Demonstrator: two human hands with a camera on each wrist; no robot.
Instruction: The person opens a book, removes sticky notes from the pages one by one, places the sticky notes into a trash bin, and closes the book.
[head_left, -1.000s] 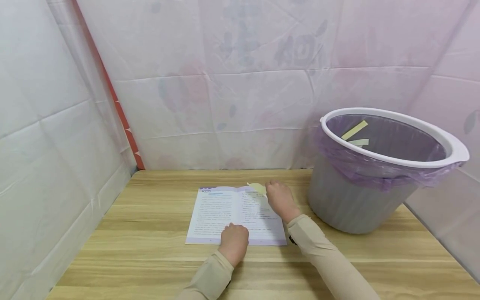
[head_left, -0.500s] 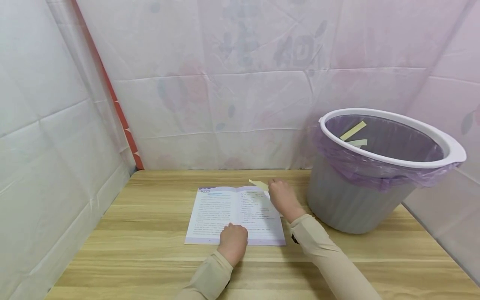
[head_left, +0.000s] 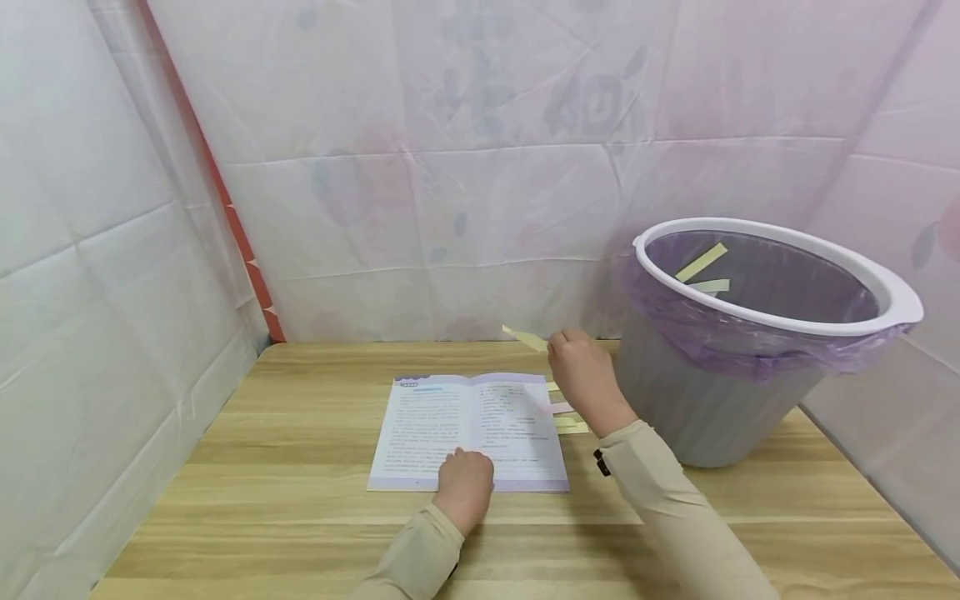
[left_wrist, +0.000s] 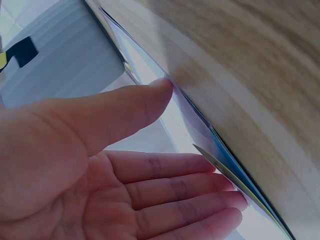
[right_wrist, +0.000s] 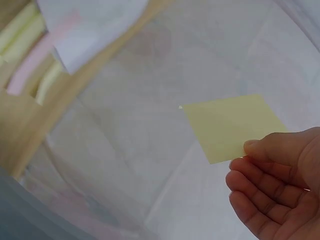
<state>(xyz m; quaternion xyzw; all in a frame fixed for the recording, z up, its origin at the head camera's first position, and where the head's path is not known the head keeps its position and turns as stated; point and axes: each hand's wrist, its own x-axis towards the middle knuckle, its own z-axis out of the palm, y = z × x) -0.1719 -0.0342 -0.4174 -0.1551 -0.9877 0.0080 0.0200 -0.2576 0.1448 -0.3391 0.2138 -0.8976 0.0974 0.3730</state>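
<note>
Paper (right_wrist: 232, 125) could slip here if my right hand (head_left: 587, 375) slackens its pinch, left hand (head_left: 465, 486) resting straight-fingered on the book (head_left: 426, 421)!

Head cam: bright, diffuse light w/ soft shadow on table (head_left: 600, 521) by R sleeve (head_left: 663, 492); bin (head_left: 693, 417), right, stretched by wide lens; book (head_left: 423, 429) print v. soft. L wrist: glare whites out book. R wrist: dimmer, greyish, note (right_wrist: 232, 125) fairly crisp, tabs (right_wrist: 31, 65) blurred.
</note>
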